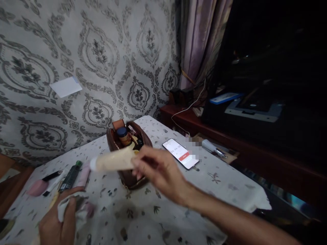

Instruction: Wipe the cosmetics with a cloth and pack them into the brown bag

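My right hand [160, 172] pinches a cream-coloured squeeze tube [112, 160] by its flat end, its white cap pointing left. The tube is blurred and hangs in front of an open brown toiletry bag [131, 180]. Inside the bag stand a dark-lidded jar [123, 135] and other small containers. At the lower left my left hand [60, 217] is closed around a crumpled white cloth or tissue [80, 212]. Just beyond that hand lie a dark green bottle [70, 177], a pink tube [83, 175] and a pink rounded item [37, 188].
A lit phone [180, 153] lies right of the bag on the patterned tablecloth [133, 217]. Behind it a white cable [182, 110] runs over a dark red shelf [184, 119]. A large dark screen [265, 68] stands at right, and a patterned wall [102, 61] backs the table.
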Action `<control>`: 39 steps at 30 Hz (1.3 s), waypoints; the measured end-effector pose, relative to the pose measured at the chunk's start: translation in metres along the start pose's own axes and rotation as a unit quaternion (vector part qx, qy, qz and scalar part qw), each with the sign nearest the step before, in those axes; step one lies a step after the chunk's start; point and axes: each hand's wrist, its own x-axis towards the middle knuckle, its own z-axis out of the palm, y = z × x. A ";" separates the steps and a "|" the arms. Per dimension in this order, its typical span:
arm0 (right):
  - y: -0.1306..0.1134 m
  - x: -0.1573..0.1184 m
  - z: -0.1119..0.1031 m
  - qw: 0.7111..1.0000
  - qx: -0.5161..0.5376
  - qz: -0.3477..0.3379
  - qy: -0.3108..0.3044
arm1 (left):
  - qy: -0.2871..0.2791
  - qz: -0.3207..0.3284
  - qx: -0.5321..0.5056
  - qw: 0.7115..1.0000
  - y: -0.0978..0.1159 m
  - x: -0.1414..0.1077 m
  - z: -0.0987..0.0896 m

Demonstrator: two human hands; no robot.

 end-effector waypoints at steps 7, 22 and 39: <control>-0.006 0.102 -0.038 0.959 -0.284 -0.023 -0.016 | -0.072 0.125 0.012 0.989 0.006 -0.004 0.030; 0.049 0.184 0.022 0.869 -0.445 0.145 -0.158 | -0.130 0.195 0.017 0.972 -0.036 -0.036 0.072; 0.084 0.185 0.040 0.853 -0.464 0.203 -0.128 | -0.122 0.159 -0.042 0.979 -0.038 -0.043 0.082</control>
